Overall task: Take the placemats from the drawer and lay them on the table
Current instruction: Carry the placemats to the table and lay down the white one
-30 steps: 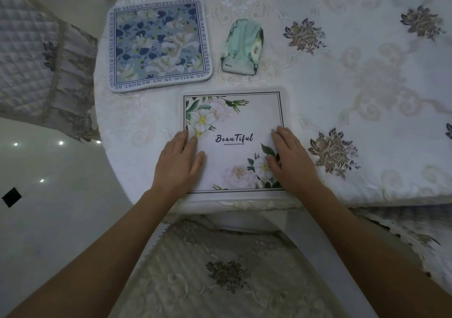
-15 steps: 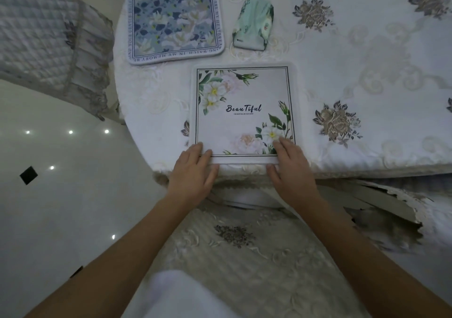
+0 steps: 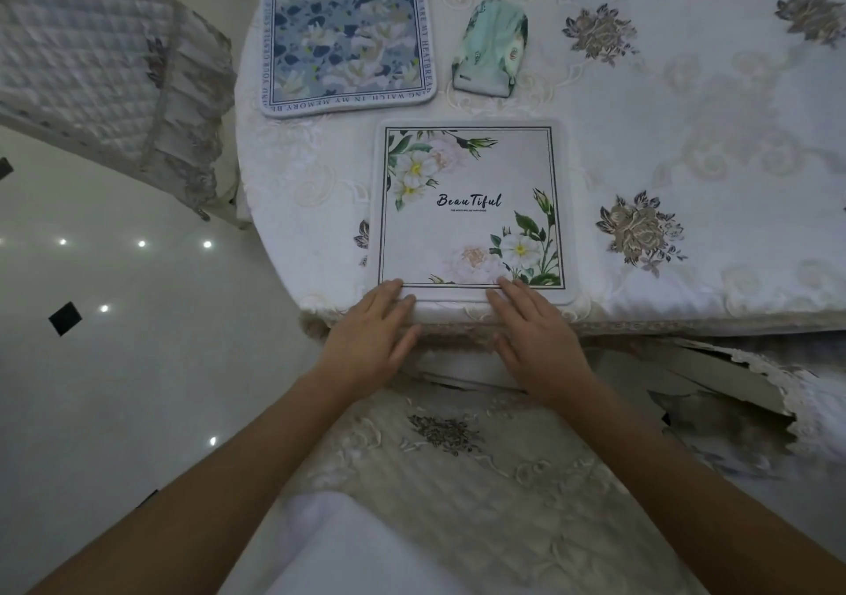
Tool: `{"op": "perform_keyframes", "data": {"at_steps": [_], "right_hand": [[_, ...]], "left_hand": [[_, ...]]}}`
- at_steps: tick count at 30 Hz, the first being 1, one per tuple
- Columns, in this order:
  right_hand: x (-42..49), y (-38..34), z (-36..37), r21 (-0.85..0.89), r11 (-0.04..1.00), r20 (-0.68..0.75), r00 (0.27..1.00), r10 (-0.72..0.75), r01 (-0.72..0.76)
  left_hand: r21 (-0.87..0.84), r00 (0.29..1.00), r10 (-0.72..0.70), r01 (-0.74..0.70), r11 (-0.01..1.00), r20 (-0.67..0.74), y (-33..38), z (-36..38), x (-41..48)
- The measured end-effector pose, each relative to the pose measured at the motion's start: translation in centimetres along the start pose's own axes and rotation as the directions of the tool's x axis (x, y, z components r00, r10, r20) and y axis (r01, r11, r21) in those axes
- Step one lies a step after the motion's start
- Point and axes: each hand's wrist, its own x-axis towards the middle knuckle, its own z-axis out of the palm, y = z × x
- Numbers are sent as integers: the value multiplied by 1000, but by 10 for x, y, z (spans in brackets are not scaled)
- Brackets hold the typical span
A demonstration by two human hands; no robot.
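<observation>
Two hands spread flat, left hand, right hand, drawn back to white placemat edge

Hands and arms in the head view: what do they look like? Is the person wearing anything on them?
Both forearms are bare, with no sleeves in view. The left hand and right hand wear no gloves, and I see no rings, watch or bracelet. White fabric low between the arms may be clothing.
</observation>
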Motion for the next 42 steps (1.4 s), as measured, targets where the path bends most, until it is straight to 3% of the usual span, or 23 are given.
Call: {"op": "perform_keyframes", "data": {"at_steps": [6, 13, 26, 36, 42], "right_hand": [[-3, 0, -7, 12, 997, -1, 997, 76, -76], [15, -34, 8, 28, 999, 10, 999, -40, 39], [-11, 40, -13, 32, 991, -44, 991, 129, -127], [63, 56, -32, 104, 978, -84, 979, 187, -178], [135, 79, -49, 64, 983, -74, 981, 178, -173]], "left_hand": [[52, 997, -69, 71, 996, -31, -5, -3, -3], [-12, 1000, 17, -17, 1000, -18, 35, 12, 14], [57, 997, -18, 23, 998, -75, -18, 8, 0], [30, 990, -81, 84, 996, -112, -21, -18, 82], [27, 986, -102, 107, 994, -135, -36, -39, 150]]}}
